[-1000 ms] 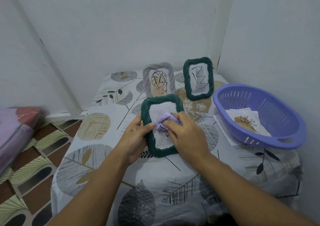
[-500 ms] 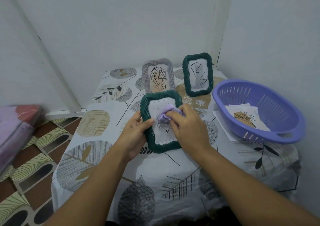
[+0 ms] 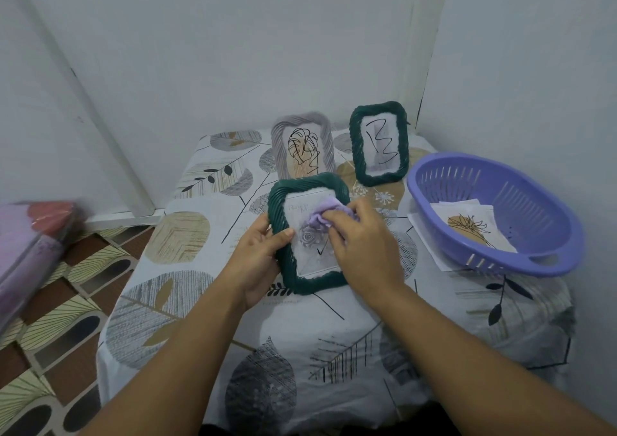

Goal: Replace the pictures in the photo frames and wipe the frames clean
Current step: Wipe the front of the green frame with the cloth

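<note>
Right hand (image 3: 362, 245) pinching purple cloth (image 3: 322, 216) on glass, left hand (image 3: 257, 258) gripping green frame (image 3: 287, 268) left edge

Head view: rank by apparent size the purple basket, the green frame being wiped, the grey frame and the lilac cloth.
1. purple basket
2. green frame being wiped, though nearness may flatter it
3. grey frame, partly hidden behind it
4. lilac cloth, bunched under the right hand

Materials and finishes were noted on the cloth-covered counter (image 3: 187, 302).

The near green frame (image 3: 279, 208) was seen to be ridged, rope-like and slightly glossy, its pane smooth over a paper picture; a soft, crumpled lilac cloth (image 3: 322, 213) was pressed on it. The basket (image 3: 534, 208) was slotted, smooth purple plastic, with matt paper sheets (image 3: 467, 225) inside. The counter's printed cloth was matt and wrinkled.
</note>
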`<state>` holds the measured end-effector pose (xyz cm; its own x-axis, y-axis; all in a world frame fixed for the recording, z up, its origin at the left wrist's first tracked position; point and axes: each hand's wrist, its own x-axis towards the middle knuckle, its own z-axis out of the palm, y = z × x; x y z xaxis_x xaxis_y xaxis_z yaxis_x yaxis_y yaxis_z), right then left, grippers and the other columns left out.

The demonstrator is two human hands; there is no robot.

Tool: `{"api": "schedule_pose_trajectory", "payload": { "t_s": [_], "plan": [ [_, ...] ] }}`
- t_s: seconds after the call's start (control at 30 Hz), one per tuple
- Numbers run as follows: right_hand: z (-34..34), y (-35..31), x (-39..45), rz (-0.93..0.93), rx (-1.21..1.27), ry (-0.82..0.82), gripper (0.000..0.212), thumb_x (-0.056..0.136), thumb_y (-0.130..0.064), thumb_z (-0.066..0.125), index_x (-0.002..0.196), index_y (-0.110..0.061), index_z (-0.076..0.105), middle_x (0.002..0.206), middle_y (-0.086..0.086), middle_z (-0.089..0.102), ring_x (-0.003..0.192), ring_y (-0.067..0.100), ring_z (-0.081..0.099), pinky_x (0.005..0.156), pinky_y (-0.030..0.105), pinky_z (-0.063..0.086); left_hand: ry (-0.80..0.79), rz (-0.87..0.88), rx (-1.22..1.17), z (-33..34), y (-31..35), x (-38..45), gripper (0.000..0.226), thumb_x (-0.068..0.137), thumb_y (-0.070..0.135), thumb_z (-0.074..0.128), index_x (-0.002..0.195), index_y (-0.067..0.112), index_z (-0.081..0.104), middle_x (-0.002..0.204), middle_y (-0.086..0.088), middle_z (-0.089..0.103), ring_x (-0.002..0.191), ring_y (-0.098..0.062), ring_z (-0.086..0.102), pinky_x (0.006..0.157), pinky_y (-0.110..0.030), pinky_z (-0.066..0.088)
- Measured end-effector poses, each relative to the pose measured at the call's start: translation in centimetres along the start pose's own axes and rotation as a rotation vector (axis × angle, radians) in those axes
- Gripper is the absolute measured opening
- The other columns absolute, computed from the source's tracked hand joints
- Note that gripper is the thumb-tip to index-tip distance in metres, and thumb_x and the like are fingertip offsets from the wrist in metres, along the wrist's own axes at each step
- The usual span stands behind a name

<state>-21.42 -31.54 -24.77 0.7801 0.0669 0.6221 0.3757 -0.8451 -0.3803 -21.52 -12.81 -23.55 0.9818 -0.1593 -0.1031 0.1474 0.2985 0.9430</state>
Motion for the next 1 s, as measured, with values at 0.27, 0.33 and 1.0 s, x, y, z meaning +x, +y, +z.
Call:
{"api": "schedule_pose_trajectory", "payload": {
  "t_s": [0.27, 0.33, 1.0],
  "plan": [
    [-0.1, 0.9, -1.2, -0.032, -0.036, -0.036, 0.014, 0.099, -0.03, 0.065, 0.112, -0.029, 0.071, 0.095, -0.005, 0.046, 0.075, 0.012, 0.042, 0.048, 0.026, 0.042, 0.004, -0.002, 0.002, 0.0, -0.1, 0.2, 0.042, 0.103, -0.004, 0.049, 0.14, 0.014, 0.054, 0.129, -0.012, 0.071, 0.117, -0.029, 0.069, 0.096, -0.044, 0.057],
    [-0.1, 0.8, -0.3, 0.0, -0.029, -0.011, 0.014, 0.099, -0.03, 0.064, 0.112, -0.03, 0.071, 0.095, -0.004, 0.046, 0.075, 0.013, 0.043, 0.049, 0.024, 0.038, 0.006, -0.004, -0.001, 0.0, -0.2, 0.3, 0.042, 0.103, -0.004, 0.049, 0.14, 0.014, 0.054, 0.13, -0.013, 0.071, 0.119, -0.03, 0.068, 0.098, -0.045, 0.056],
    [-0.1, 1.0, -2.5, 0.006, -0.017, -0.057, 0.017, 0.096, -0.026, 0.067, 0.113, -0.028, 0.069, 0.096, -0.003, 0.048, 0.072, 0.015, 0.049, 0.048, 0.032, 0.049, 0.024, -0.006, 0.029, 0.0, -0.3, 0.5, 0.04, 0.103, -0.002, 0.051, 0.138, 0.016, 0.055, 0.127, -0.012, 0.072, 0.117, -0.031, 0.069, 0.097, -0.047, 0.056]
  ]
}}
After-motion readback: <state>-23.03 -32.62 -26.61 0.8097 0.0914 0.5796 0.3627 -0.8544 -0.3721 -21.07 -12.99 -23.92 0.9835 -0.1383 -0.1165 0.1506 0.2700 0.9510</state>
